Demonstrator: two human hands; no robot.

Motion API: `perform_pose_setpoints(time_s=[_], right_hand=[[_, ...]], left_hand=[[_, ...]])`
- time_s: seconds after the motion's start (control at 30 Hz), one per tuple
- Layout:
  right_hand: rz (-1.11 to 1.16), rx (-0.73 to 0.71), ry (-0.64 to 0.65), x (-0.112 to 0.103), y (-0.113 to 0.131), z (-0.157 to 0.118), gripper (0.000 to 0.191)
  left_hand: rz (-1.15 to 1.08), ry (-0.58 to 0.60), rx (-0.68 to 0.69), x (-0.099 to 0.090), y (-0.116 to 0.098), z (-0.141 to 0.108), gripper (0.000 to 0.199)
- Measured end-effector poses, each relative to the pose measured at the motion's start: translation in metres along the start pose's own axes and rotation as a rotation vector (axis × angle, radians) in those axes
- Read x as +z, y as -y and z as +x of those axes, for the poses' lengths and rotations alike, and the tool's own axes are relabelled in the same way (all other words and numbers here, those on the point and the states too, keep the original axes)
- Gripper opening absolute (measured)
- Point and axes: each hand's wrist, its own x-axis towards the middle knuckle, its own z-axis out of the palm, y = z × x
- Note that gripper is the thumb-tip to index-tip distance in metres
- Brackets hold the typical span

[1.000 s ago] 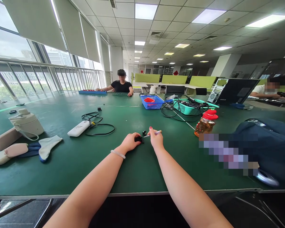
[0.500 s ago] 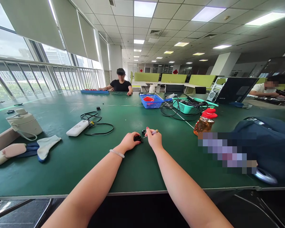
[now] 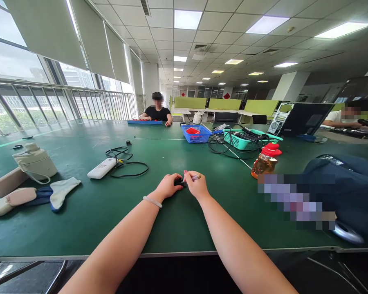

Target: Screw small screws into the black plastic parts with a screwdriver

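Note:
Near the middle of the green table, my left hand (image 3: 168, 186) is closed around a small black part (image 3: 180, 182), pressing it to the tabletop. Its exact kind is too small to make out. My right hand (image 3: 197, 184) pinches a slim screwdriver (image 3: 197, 177) with a pale handle and a gold-coloured end. The tool's tip points left at the black part, and the fingers of both hands almost meet there. Most of the shaft is hidden behind my right fingers. A white bracelet (image 3: 152, 201) circles my left wrist.
On the left are a white power bank (image 3: 102, 168) with a black cable, a cream bottle (image 3: 35, 162) and a cloth (image 3: 64, 192). Baskets, blue (image 3: 196, 136) and green (image 3: 235, 141), stand behind. To the right are a red-capped bottle (image 3: 265, 161) and a dark bag (image 3: 349, 192). A co-worker (image 3: 158, 110) sits opposite.
My right hand has drawn closer to the black part, and less of the screwdriver's shaft shows. A small black piece beyond my hands is now out of sight. The co-worker's blue tray has shifted right.

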Motion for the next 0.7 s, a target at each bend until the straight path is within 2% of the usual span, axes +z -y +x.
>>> perform_pose_setpoints(time_s=[0.13,0.23,0.33,0.5,0.7], right_hand=[[0.002,-0.073,0.127,0.008,0.001,-0.002,0.041],[0.015,-0.080,0.156,0.010,0.001,-0.003,0.040],[0.055,-0.060,0.112,0.007,-0.001,-0.002,0.042],[0.080,0.044,-0.024,0.000,-0.009,0.003,0.049],[0.083,0.139,-0.025,0.003,-0.016,0.004,0.046]], left_hand=[[0.007,0.001,0.018,0.001,-0.001,0.001,0.029],[0.013,0.006,0.027,0.002,-0.001,0.002,0.026],[0.029,0.007,0.021,0.001,-0.001,0.001,0.027],[0.056,0.002,0.002,-0.001,-0.003,-0.001,0.042],[0.091,0.003,0.021,-0.005,-0.011,-0.004,0.042]])
